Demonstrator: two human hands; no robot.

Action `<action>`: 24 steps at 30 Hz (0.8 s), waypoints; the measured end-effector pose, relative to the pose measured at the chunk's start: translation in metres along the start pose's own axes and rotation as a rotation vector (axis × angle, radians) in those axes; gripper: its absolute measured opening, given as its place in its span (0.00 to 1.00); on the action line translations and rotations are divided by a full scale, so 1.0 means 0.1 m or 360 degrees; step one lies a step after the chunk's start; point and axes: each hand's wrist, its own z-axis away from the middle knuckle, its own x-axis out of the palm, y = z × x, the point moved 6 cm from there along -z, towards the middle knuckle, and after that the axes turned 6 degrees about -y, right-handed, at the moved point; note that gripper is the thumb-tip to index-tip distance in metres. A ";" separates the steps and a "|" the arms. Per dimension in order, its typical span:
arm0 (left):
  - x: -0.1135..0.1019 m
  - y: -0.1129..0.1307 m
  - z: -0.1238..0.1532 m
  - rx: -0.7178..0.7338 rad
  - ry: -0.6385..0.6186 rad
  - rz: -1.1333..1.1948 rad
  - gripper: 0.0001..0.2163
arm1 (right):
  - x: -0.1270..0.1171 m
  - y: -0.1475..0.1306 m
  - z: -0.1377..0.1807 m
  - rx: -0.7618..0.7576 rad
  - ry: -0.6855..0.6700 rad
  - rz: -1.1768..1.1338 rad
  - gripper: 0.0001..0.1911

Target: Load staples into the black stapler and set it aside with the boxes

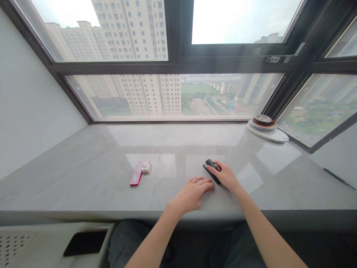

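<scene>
A black stapler (214,174) lies at a slant on the grey stone sill, one end pointing up and to the left. My right hand (224,175) grips it from the right side, thumb and fingers closed about its upper half. Just left of its lower end, my left hand (196,191) bends over a small pink-red box (209,189), and only an edge of that box shows under the fingers. Further left lie small pink-and-white boxes (135,178), end to end, with a paler small box (146,166) touching their right side.
The grey sill (92,178) runs up to a dark window frame (134,68). Plates and lids sit stacked (267,136) in the far right corner. A dark pen-like stick (338,178) lies at the right edge. Below the sill stands a white plastic container (52,242) with a dark opening.
</scene>
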 end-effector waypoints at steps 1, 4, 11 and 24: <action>-0.06 -0.08 0.04 -0.0085 0.0024 0.0029 0.31 | -0.01 0.02 0.06 0.0021 0.0003 -0.0070 0.30; -0.27 -0.41 0.30 -0.0422 0.0131 0.0104 0.27 | 0.09 0.03 0.27 0.0073 -0.0093 -0.0352 0.31; -0.34 -0.59 0.57 -0.0591 0.0242 0.0254 0.31 | 0.64 -0.23 0.49 0.0117 -0.0076 -0.0551 0.33; -0.75 -1.08 1.60 -0.1741 0.1255 -0.0457 0.11 | 0.80 -0.33 0.49 0.0075 0.0045 -0.0350 0.33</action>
